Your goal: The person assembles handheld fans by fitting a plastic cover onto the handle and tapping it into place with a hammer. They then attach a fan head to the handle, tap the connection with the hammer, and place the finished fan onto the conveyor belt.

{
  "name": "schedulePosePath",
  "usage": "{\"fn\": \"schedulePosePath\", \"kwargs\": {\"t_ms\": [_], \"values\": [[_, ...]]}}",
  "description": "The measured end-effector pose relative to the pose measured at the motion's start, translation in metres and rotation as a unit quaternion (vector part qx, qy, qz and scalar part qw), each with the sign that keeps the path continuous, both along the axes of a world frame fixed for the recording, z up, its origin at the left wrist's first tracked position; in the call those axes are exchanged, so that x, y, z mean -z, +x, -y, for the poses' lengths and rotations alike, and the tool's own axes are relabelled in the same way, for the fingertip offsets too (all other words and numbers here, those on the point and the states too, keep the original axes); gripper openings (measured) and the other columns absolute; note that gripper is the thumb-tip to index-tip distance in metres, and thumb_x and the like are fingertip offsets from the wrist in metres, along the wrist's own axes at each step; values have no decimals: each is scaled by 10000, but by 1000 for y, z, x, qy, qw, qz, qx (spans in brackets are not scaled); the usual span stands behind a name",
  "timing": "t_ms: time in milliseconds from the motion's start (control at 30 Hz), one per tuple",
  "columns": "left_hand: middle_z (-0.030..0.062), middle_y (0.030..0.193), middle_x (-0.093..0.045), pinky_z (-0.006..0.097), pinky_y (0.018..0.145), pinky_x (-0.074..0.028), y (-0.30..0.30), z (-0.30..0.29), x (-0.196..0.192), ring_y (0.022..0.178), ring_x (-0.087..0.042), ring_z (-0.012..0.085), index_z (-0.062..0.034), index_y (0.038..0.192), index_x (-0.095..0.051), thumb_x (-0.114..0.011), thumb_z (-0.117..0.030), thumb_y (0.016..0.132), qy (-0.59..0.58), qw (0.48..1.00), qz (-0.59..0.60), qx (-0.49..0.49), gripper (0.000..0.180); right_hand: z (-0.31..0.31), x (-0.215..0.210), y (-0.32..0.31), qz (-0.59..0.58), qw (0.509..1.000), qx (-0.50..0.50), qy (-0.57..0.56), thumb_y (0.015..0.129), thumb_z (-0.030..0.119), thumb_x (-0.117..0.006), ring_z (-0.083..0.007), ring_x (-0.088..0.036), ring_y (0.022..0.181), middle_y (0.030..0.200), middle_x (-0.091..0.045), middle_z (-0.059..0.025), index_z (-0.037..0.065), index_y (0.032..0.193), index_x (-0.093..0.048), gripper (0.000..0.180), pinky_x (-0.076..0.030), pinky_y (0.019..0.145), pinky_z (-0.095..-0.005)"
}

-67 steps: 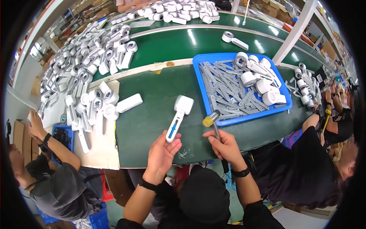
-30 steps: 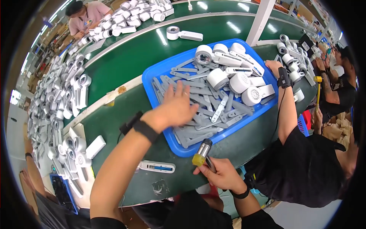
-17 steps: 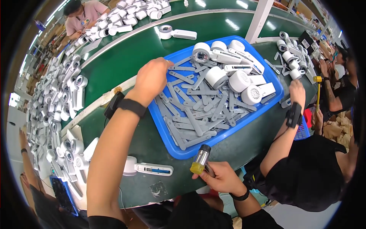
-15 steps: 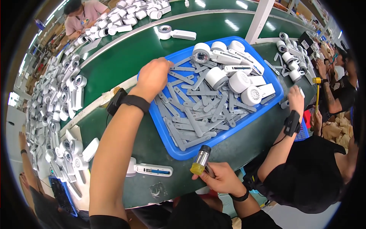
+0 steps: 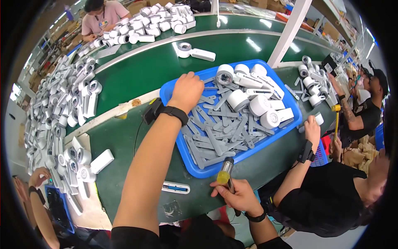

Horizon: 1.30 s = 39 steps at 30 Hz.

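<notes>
Many thin grey plastic strips [image 5: 219,133] lie in the blue tray [image 5: 248,153], light and stiff, easy to pinch at one end; left hand [image 5: 187,91] closes over them, right hand [image 5: 236,195] grips a yellow-headed mallet [image 5: 225,174].

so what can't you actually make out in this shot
Head view:
- Left hand in the blue plastic tray: its fingers curl under the knuckles, so any grey flat strip they grip is hidden.
- Right hand covers the handle of the yellow-headed mallet.
- The green bench mat's near edge is hidden by the forearm.
</notes>
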<state>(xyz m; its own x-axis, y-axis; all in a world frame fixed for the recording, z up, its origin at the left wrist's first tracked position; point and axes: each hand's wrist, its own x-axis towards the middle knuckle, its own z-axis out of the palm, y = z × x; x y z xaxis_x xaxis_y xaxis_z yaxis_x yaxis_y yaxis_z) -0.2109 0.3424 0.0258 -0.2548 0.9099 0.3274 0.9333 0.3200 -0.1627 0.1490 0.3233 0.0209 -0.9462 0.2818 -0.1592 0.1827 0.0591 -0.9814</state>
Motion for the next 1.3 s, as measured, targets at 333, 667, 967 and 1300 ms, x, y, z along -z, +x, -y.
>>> {"fn": "schedulePosePath", "kwargs": {"t_ms": [333,667,967,1300], "values": [[25,934,-765,274,710,-572,79,159,-113,779,-700,107,-23,1125,-778,-717,-147,999,20,738,675,21,188,2,8,2,-81,978,125,-145,1086,128,-556,-41,-402,394,761,-661,-82,-44,1251,-658,259,-280,370,-221],[46,900,-777,262,664,-541,136,255,-112,747,-688,85,-30,1092,-800,-750,-106,958,84,724,685,-10,163,69,-48,-36,-115,988,94,-45,1051,152,-671,-6,-414,462,812,-700,-30,-26,1171,-666,215,-282,411,-211],[52,1014,-781,286,803,-567,152,281,-71,897,-710,124,-34,1179,-773,-785,-137,954,124,713,689,-30,247,76,-41,-37,-27,998,55,25,1055,164,-668,3,-419,477,845,-720,-3,-18,1248,-697,267,-290,427,-199],[124,1353,-627,437,1054,-495,163,306,0,1302,-550,359,-81,1090,-788,-881,-168,789,224,897,379,-48,326,68,-31,-44,8,994,95,-53,1055,144,-660,-16,-409,437,812,-709,-58,-27,1195,-685,223,-268,388,-208]]}}
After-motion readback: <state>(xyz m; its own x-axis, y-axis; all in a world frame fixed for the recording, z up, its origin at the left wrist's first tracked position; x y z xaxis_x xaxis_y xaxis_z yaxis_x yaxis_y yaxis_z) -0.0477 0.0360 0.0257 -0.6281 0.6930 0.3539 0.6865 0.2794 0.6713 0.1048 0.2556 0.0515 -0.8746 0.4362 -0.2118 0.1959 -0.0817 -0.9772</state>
